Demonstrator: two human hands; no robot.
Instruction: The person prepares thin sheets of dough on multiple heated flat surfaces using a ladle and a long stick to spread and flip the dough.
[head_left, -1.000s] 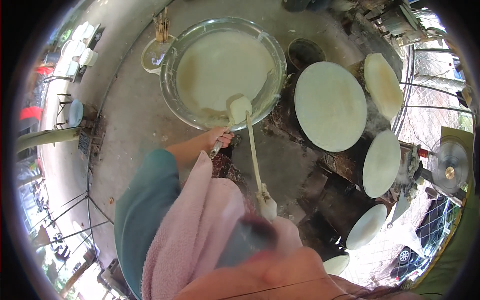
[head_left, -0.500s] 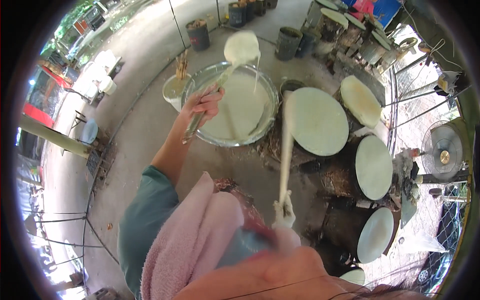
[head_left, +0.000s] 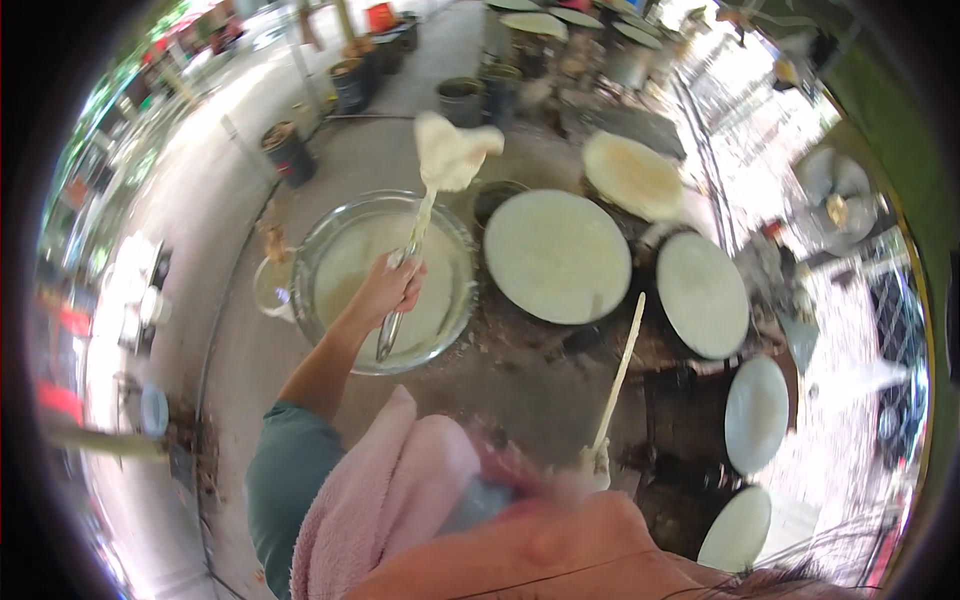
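My left hand [head_left: 392, 290] is wrapped round the handle of a ladle [head_left: 448, 158], whose batter-coated bowl is raised past the far edge of a wide metal basin [head_left: 472, 270]. Pale creamy batter [head_left: 350, 260] fills that basin. My right hand [head_left: 596, 466], low in the view in a pale, smeared glove, grips a long thin wooden stick [head_left: 622, 365]. The stick's tip points up between two round griddles. One griddle [head_left: 558, 258], right of the basin, bears a smooth pale layer. Another [head_left: 703, 295] stands farther right, similarly covered.
More round griddles [head_left: 757, 415] curve down the right side. An oval one [head_left: 632, 175] behind has a browned surface. Dark buckets [head_left: 460, 102] stand at the back, a fan [head_left: 837, 205] at the right. A small tub [head_left: 272, 285] sits left of the basin.
The view has swung right, so basin and griddles sit farther left. The batter strand hanging from the ladle no longer shows. The stick's tip has moved from the near griddle's left edge to its right.
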